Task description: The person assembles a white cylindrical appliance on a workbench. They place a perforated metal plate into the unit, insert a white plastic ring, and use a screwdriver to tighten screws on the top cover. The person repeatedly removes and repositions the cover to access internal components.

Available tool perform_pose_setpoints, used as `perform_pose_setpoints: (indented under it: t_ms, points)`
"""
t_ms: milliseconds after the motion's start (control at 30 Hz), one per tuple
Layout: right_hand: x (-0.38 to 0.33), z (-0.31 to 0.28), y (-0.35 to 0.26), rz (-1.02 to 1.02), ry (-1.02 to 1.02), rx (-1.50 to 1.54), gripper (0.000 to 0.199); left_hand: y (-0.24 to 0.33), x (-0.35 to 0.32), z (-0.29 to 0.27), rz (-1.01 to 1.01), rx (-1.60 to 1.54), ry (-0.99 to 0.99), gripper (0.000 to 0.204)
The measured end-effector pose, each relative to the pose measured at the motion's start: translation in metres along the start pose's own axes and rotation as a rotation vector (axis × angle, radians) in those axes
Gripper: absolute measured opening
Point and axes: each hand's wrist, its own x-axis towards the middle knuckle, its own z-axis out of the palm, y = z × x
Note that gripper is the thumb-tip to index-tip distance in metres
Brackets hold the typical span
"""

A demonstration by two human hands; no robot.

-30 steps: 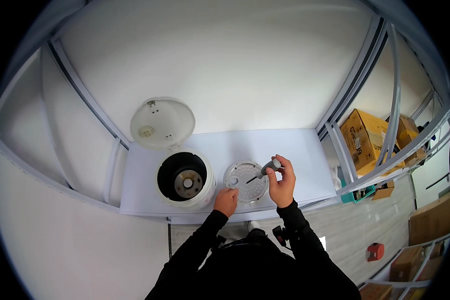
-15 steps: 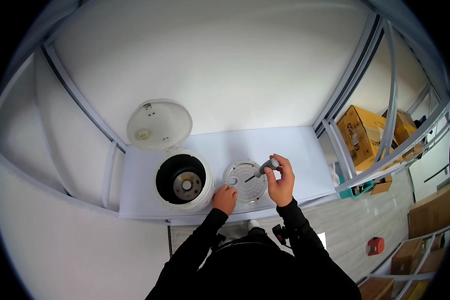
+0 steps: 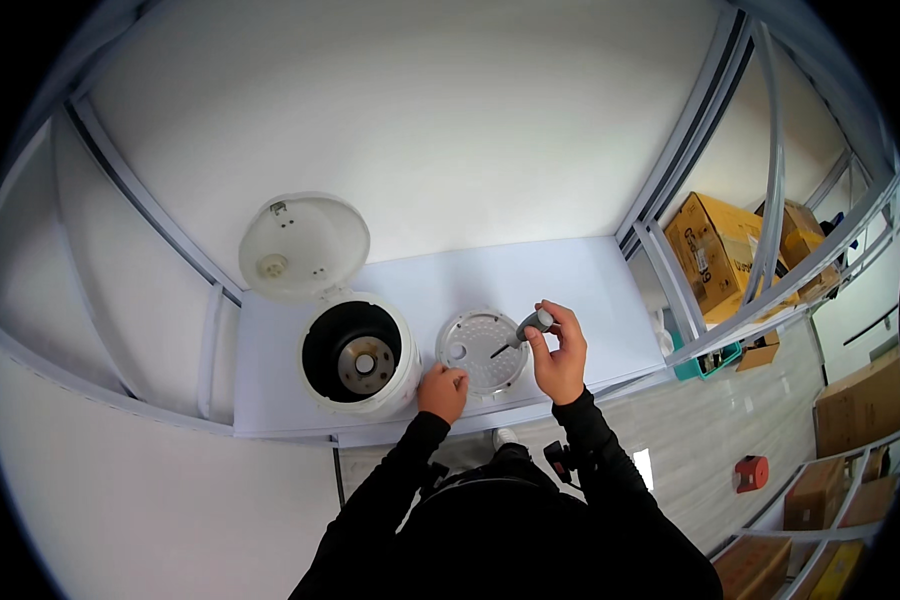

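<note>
On the white table, a round white perforated inner lid (image 3: 490,375) lies flat, with one larger hole near its left side. My right hand (image 3: 560,365) is closed around the grey handle of a screwdriver (image 3: 533,324), whose thin dark shaft points down and left over the lid. My left hand (image 3: 443,392) is closed at the lid's near left edge, thumb and fingers together; anything between them is too small to make out. Left of it stands a white rice cooker (image 3: 407,375), its dark inside showing a round metal heating plate (image 3: 347,376). The cooker's hinged cover (image 3: 310,240) is raised.
The white table (image 3: 580,280) backs onto a pale wall. Metal frame posts (image 3: 678,290) rise at its right end, with a yellow carton (image 3: 715,255) and a teal basket (image 3: 688,368) beyond. A red stool (image 3: 751,474) stands on the floor at right, near shelves holding cartons (image 3: 815,493).
The whole view has shifted slightly. My left fingers have drawn together more at the lid's edge. The screwdriver stays in my right hand over the lid.
</note>
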Motion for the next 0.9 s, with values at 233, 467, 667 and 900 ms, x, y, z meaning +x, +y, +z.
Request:
perform_pose_setpoints:
  t_ms: [233, 467, 667, 900]
  points:
    - [-0.008, -0.008, -0.005, 0.000, -0.013, 0.013, 0.040, 0.008, -0.008, 0.000, 0.020, -0.028, 0.061, 0.012]
    - [-0.022, -0.022, -0.009, -0.058, -0.169, -0.134, 0.050, 0.028, -0.017, 0.003, 0.307, 0.046, 0.066, 0.015]
    - [-0.031, -0.030, -0.021, -0.082, -0.171, -0.155, 0.051, 0.035, -0.029, 0.012, 0.284, 0.123, 0.010, 0.020]
    - [-0.039, -0.038, -0.022, -0.085, -0.173, -0.179, 0.045, 0.049, -0.031, 0.018, 0.326, 0.150, 0.066, 0.022]
